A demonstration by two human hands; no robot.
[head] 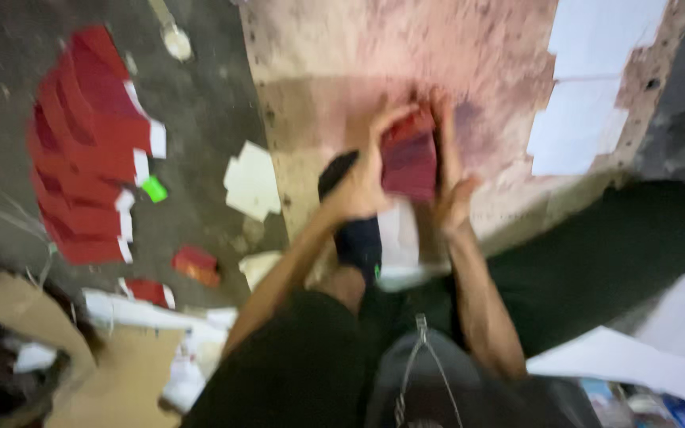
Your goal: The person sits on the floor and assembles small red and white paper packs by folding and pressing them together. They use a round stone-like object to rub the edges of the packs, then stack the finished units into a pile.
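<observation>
While both hands press a stack of red cards (410, 154) between them above the stained board (319, 95), keep the edges squared and the grip even. Left hand (362, 178) curled round the near-left side, fingers closed on the stack; right hand (452, 186) flat against the right side, fingers bent to it. Tap down gently on the board so no card slips; blur hides the finer detail. Far left on the floor: a fanned row of red cards with white ends (89, 150), a small green tag (154, 189) beside it. White sheets (588, 87) at the far right, loose white paper (252, 181) between, brown cardboard (112, 372) near left.
</observation>
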